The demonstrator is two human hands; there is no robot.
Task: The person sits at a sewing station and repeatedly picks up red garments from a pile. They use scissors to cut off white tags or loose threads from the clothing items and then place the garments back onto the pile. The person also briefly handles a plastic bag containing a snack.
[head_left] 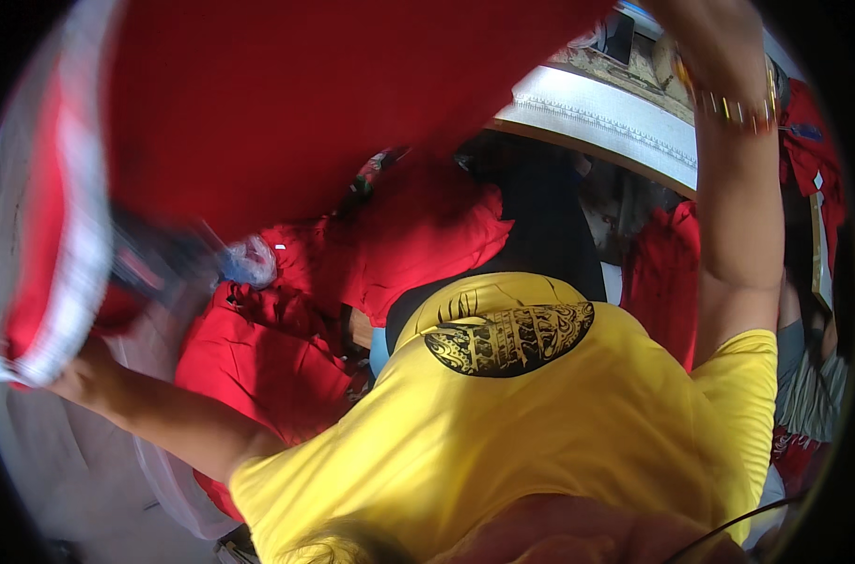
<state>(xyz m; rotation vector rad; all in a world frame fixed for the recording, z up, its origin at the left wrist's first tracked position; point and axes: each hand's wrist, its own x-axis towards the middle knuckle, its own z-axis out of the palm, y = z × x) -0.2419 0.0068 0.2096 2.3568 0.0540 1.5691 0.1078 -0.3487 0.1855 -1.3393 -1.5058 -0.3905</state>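
Note:
A large red cloth (334, 94) with a broad white band (80, 216) along its left side is spread up in front of me, blurred by motion. Its lower left corner is in my left hand (69, 381), out at the far left; the cloth covers most of those fingers. My right hand (714, 33) is raised at the upper right, near the cloth's far right end. The top edge of the picture cuts off its fingers, so its grip is hidden. Bangles (736, 108) circle that wrist. A red fabric piece (427, 235) lies over my lap.
Beyond the cloth runs a pale work table (606, 117) with a dark object (617, 38) on it. Red fabric is heaped (258, 362) to my left, beside a clear plastic bag (251, 261). More red cloth (662, 273) hangs at the right, near another person's leg (792, 348).

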